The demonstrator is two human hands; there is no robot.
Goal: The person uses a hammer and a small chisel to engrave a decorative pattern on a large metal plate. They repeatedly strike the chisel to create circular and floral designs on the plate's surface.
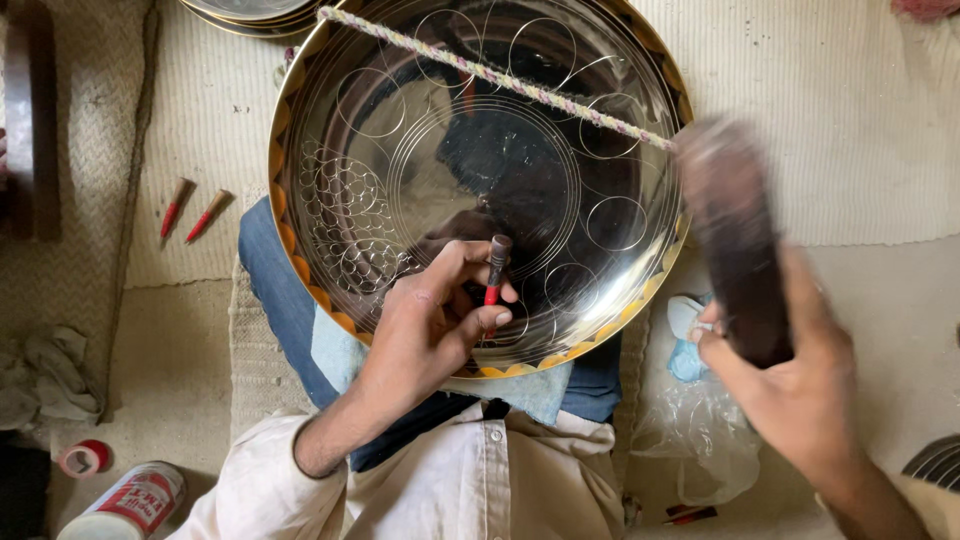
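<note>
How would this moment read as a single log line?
left hand: pinching red-handled metal punch upright on round engraved metal tray | right hand: raised, holding dark wooden mallet, blurred

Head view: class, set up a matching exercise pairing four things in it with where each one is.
Things:
1. punch tool
2. dark mallet
3. braided cord
4. tape roll

Places:
a. across the metal plate's upper part
b. floor, lower left
c. in the right hand
d. in the left hand, tip on the plate

Pairs: 1-d, 2-c, 3-a, 4-b
</note>
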